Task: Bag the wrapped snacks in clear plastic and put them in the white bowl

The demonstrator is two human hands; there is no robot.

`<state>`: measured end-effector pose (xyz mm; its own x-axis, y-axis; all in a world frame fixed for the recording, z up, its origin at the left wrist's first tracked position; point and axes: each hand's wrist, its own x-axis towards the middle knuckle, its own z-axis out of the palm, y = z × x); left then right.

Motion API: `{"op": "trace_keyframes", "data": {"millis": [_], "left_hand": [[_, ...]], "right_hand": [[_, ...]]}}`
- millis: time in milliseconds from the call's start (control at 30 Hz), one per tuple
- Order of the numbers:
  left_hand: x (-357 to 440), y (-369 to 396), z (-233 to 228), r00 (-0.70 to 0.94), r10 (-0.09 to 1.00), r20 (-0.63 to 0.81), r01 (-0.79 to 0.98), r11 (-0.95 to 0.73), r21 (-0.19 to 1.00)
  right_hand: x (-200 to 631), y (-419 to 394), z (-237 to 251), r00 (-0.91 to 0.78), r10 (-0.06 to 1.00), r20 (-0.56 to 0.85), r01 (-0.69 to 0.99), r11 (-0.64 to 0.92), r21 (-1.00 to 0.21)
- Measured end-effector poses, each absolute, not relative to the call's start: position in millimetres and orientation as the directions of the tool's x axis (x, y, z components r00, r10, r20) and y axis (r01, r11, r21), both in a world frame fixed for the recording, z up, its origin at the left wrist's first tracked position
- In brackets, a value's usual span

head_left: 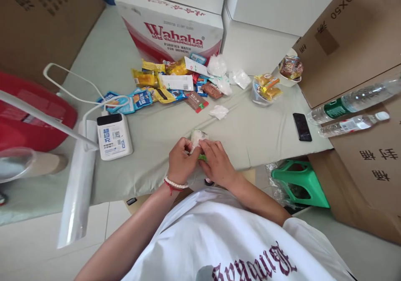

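Note:
Between my two hands, near the front edge of the cloth-covered table, is a small pale packet with green at its lower end. My left hand is closed on its left side, a white bead bracelet and a red string at the wrist. From the right, my right hand pinches the same packet, its fingers bent over the top. My fingers cover much of it, so its print cannot be read. Just beyond lies a crumpled white wrapper, and a brown packet lies behind that.
A pile of snack packets lies before a Wahaba carton. On the left are a white power bank with a cable and a plastic roll. Rightward are a snack bowl, a phone and two bottles.

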<state>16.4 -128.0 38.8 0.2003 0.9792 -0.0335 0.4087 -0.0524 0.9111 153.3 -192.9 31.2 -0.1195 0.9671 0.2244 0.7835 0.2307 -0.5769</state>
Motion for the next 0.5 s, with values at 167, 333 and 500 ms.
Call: {"op": "trace_keyframes", "data": {"millis": [167,333,500], "left_hand": [[-5,-134,46,0.366,0.93,-0.003,0.212,-0.081,0.974],[-82,-139,7,0.062,0.997,-0.035,0.608,-0.01,0.794],[-120,-155,-26,0.023,0.998,0.055,0.754,-0.054,0.655]], "right_hand": [[213,-209,42,0.237,0.948,0.21,0.626,0.016,-0.779],[371,-210,82,0.684,0.688,0.244,0.403,-0.076,-0.912],[528,-139,137,0.814,0.505,0.285,0.408,-0.148,-0.901]]}}
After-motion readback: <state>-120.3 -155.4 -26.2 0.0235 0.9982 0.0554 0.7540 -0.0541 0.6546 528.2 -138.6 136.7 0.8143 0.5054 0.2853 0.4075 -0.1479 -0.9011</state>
